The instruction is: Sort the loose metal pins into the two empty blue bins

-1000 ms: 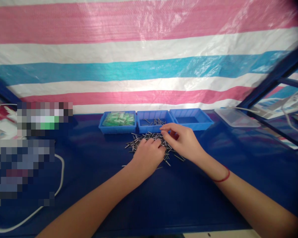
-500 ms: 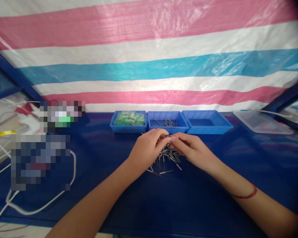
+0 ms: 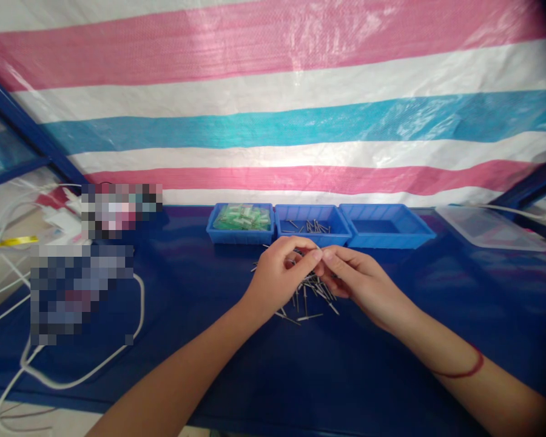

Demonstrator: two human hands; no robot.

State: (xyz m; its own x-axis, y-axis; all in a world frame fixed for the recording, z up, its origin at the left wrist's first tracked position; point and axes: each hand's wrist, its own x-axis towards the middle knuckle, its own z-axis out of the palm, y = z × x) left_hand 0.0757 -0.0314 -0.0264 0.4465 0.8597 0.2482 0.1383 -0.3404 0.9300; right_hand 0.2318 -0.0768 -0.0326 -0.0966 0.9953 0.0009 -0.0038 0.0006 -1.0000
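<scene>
My left hand [image 3: 284, 267] and my right hand [image 3: 357, 271] meet over a pile of blind rivets [image 3: 316, 290], fingertips touching. Both are closed in a pinch. Between the fingertips only a sliver of a thin metal blind rivet [image 3: 318, 247] shows; the fingers hide the rest. The loose rivets lie on the blue tabletop beneath, partly covered by my hands. Just beyond them, a middle blue bin [image 3: 346, 238] holds several rivets [image 3: 317, 227].
The left blue bin [image 3: 241, 237] holds a clear bag of green pieces [image 3: 243, 217]. A right blue bin [image 3: 394, 241] adjoins the middle one. At far right lies a translucent lid [image 3: 491, 229]. White cables [image 3: 141, 303] loop at left. A striped sheet [image 3: 273, 127] hangs behind.
The whole view has shifted slightly, so things appear a little farther right. My hands stay pinched together over the pile, with the fingertips slightly rearranged.
</scene>
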